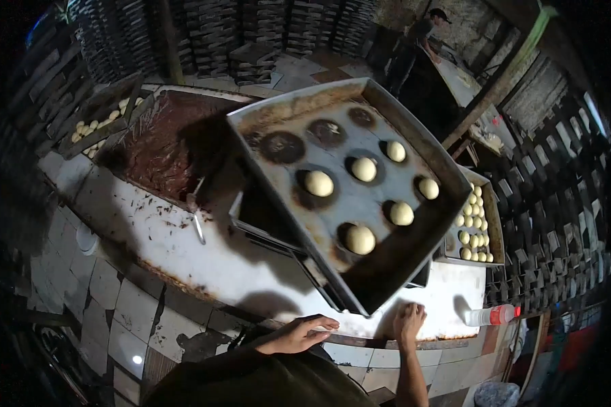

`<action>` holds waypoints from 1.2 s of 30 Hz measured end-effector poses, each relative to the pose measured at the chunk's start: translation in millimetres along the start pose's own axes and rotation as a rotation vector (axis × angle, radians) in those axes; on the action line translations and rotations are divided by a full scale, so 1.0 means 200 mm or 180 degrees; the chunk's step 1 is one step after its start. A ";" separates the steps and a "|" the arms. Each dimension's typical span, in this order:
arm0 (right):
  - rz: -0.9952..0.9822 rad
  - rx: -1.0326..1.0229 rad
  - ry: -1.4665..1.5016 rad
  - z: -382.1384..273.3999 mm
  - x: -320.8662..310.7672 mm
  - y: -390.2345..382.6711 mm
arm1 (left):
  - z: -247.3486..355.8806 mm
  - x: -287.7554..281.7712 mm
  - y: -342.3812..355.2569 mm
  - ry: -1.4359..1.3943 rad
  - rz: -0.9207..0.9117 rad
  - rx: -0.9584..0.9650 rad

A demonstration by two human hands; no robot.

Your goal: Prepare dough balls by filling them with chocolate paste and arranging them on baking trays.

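Observation:
A worn metal tray [346, 136] with several pale dough balls [364, 169] sits askew on stacked dark trays [258, 224] on the white worktop [149, 237]. My left hand [299, 334] is below it at the worktop's near edge, fingers loosely apart and holding nothing. Right of it, my right hand [407, 324] rests on the worktop with fingers curled; whatever they might hold is hidden. A clear bottle [489, 315] with red label and cap lies to its right.
A bin of brown paste [156, 142] with a scraper [198, 225] is left; trays of dough balls stand far left [91, 129] and right [475, 237]. Stacked dark trays line the walls. A person [414, 47] stands at a back table [455, 74]. A tub [86, 241] sits left.

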State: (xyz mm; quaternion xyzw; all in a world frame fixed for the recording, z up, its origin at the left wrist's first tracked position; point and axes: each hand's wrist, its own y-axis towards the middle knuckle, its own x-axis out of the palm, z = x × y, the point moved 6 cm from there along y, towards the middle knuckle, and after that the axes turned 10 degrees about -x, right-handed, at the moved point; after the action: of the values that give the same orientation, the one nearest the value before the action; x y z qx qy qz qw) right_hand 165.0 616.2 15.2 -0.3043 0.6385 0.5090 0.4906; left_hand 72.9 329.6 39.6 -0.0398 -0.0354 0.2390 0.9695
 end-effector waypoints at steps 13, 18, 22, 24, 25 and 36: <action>-0.0627 -0.2439 0.1900 -1.54 -0.86 1.75 | 0.01 -0.19 -0.18 -0.0144 0.0141 0.0545; -0.1032 -0.3599 0.0022 -1.79 -0.22 1.88 | 0.11 -0.08 -0.04 -0.0217 0.0061 0.0113; -0.1040 -0.1639 0.1895 -1.18 -0.66 2.30 | -0.11 -0.04 -0.01 -0.0795 -0.0089 -0.0813; 0.0090 -0.1191 0.1875 -0.72 -1.02 2.23 | -0.04 -0.03 0.00 -0.0108 0.0109 -0.1035; 0.0530 -0.1467 0.1826 -0.42 -1.02 2.17 | -0.08 0.02 -0.01 -0.0234 0.0368 -0.1080; -0.1176 -0.0163 0.0332 1.16 0.68 1.51 | 0.08 0.42 0.19 -0.0762 0.0820 -0.0523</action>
State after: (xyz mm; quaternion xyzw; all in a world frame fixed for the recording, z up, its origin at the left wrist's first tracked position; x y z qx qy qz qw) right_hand -74.6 941.2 -5.5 -0.4547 0.5831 0.4100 0.5341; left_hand 129.2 403.0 56.4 -0.0944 -0.1644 0.3605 0.9133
